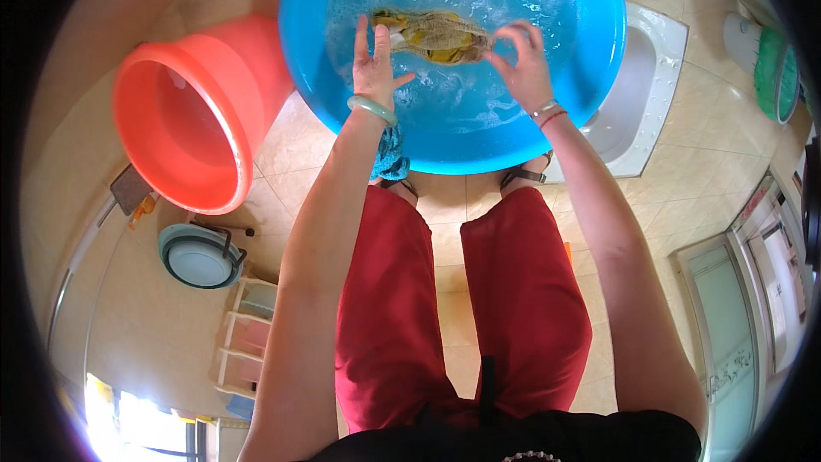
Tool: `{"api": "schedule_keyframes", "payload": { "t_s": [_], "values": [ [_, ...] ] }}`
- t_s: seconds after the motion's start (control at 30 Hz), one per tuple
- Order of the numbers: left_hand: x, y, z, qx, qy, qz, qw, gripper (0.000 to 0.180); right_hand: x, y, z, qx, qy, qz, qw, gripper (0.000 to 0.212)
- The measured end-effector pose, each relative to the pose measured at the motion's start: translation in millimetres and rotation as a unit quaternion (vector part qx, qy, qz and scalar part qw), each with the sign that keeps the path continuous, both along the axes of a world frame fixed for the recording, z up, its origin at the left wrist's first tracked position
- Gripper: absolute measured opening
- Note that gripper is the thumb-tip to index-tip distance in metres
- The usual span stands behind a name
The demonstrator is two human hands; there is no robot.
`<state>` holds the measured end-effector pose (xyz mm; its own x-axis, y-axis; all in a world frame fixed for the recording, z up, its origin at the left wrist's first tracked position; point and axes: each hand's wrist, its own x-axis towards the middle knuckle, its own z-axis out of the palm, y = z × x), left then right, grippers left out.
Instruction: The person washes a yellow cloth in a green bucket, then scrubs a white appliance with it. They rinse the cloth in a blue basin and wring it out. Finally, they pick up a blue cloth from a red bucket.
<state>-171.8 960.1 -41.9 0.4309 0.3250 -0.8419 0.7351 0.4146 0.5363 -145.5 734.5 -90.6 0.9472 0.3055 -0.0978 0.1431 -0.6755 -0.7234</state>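
A large blue tub (462,147) of water with some suds on its surface stands in front of me. In the water lies a yellow-and-brown patterned cloth (436,38), bunched lengthwise, with a pale net-like layer over parts of it. My right hand (526,68) pinches the cloth's right end between thumb and fingers. Beside the cloth's left end is my left hand (375,73), its fingers spread and stretched out, with nothing gripped. A teal cloth (391,154) hangs near the tub's front rim, partly behind my left forearm.
A tall coral-red bucket (184,51) lies tipped at the left of the tub. To the right is a white floor-level toilet pan (654,77). Farther out are a folding basin (198,258), a shelf rack (224,359) and a green bin (770,73). My feet stand near the tub's rim.
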Motion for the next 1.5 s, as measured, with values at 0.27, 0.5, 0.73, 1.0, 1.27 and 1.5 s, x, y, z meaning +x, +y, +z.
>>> {"api": "schedule_keyframes", "payload": {
  "t_s": [0.27, 0.5, 0.73, 1.0, 1.27, 1.5],
  "values": [
    [1, -5, -47, -0.134, -0.040, -0.011, 0.990, 0.055, -14, 56, -91, -0.129, 0.249, -0.074, 0.957, 0.023],
    [5, 1, -63, -0.338, -0.109, 0.099, 0.930, 0.059, -27, 85, 80, 0.145, 0.101, 0.039, 0.984, 0.023],
    [13, -30, 58, -0.281, -0.072, 0.044, 0.956, 0.055, -32, 104, 193, 0.061, 0.074, 0.088, 0.992, 0.035],
    [14, -51, 85, -0.268, -0.094, 0.147, 0.947, 0.038, -13, 120, 180, 0.094, -0.064, -0.125, 0.986, 0.012],
    [1, -53, 70, -0.047, 0.043, 0.120, 0.991, 0.038, -6, 71, 64, 0.060, 0.146, -0.116, 0.981, 0.021],
    [-22, -7, 21, -0.189, -0.079, 0.043, 0.978, 0.077, -22, 22, -36, -0.025, 0.202, -0.263, 0.943, 0.036]
  ]
}}
